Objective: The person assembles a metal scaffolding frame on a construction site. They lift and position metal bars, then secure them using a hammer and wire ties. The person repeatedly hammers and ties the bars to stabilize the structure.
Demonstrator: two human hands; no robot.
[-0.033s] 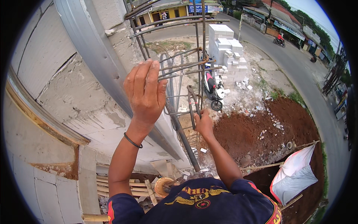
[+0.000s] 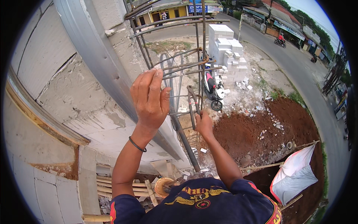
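My left hand [image 2: 150, 100] is raised beside the block wall, its fingers stretched out and slightly bent, thumb apart. Nothing shows in it. Its fingertips come close to the steel stirrups of a rebar cage [image 2: 203, 41], though whether they touch a bar I cannot tell. A dark band circles the left wrist. In my right hand [image 2: 204, 124] is a pair of long-handled pincers [image 2: 190, 98], jaws pointing up and away. The fingers close around one handle, while the other handle stands apart to the left. The pincers' head is by the cage's upright bars.
A metal channel [image 2: 95, 46] runs down the block wall [image 2: 89, 89] on the left. A dark pole [image 2: 185, 143] slants below the cage. Far below are a motor scooter [image 2: 212, 89], stacked white blocks [image 2: 220, 35], red soil [image 2: 238, 130] and a pale tarp [image 2: 294, 175]. Bamboo poles [image 2: 140, 189] lie lower left.
My left hand has moved slightly down and to the right, away from the upper stirrups. My right hand and the pincers look unmoved.
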